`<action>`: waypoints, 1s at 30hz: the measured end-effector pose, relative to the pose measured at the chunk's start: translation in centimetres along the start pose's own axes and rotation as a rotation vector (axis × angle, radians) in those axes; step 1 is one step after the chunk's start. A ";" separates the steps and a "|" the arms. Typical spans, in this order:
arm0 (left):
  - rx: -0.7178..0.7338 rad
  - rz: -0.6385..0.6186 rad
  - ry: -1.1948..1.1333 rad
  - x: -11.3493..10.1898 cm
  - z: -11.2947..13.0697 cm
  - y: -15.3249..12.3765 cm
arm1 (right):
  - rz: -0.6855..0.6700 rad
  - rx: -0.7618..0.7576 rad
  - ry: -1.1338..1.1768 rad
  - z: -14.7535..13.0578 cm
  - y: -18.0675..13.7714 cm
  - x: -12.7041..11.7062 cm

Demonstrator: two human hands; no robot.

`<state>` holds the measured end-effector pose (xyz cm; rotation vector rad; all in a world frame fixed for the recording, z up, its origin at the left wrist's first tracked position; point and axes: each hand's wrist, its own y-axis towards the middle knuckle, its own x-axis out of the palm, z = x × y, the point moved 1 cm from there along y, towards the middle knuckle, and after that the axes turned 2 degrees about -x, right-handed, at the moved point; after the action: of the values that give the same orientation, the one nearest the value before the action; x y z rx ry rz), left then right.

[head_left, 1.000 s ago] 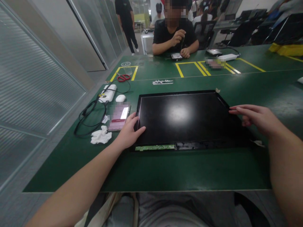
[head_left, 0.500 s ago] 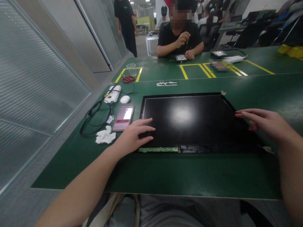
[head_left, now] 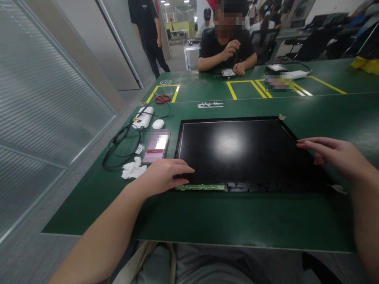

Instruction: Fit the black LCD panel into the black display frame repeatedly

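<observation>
A black display panel [head_left: 251,157] lies flat on the green table in front of me, with a glare spot on its screen. Along its near edge runs a narrow green circuit board [head_left: 204,187]. My left hand [head_left: 167,175] rests at the panel's near left corner, its fingers reaching over the rim and the thumb apart, close to the board. On the opposite side, the stretched fingertips of my right hand [head_left: 328,154] touch the panel's right edge, and its lower fingers are curled. Neither hand has lifted the panel.
Left of the panel are a phone [head_left: 156,148], crumpled tissue [head_left: 134,169], a white case [head_left: 158,124], a white device [head_left: 143,117] with black cable and red scissors [head_left: 162,98]. White strips [head_left: 210,105] lie beyond the panel. Across the table [head_left: 251,221] sits a person [head_left: 227,51] handling a small device.
The spread fingers of my left hand have drawn together and lowered toward the panel's near left corner. My right hand stays at the right edge. A standing person in the background has shifted left.
</observation>
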<state>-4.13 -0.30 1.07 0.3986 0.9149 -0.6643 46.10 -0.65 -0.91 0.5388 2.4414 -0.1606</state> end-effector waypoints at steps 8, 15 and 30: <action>0.004 -0.023 0.053 -0.2 0.1 -0.2 | -0.006 0.042 -0.027 -0.3 -0.2 0.0; 0.085 -0.063 0.111 -0.3 -0.1 -0.4 | -0.013 0.014 -0.062 0.3 0.3 0.0; 0.068 -0.072 0.187 -0.2 0.1 -0.3 | -0.020 0.029 -0.079 -0.2 0.1 0.1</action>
<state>-4.34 -0.46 1.26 0.4961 1.0903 -0.7346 45.97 -0.48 -0.80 0.5118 2.3718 -0.2221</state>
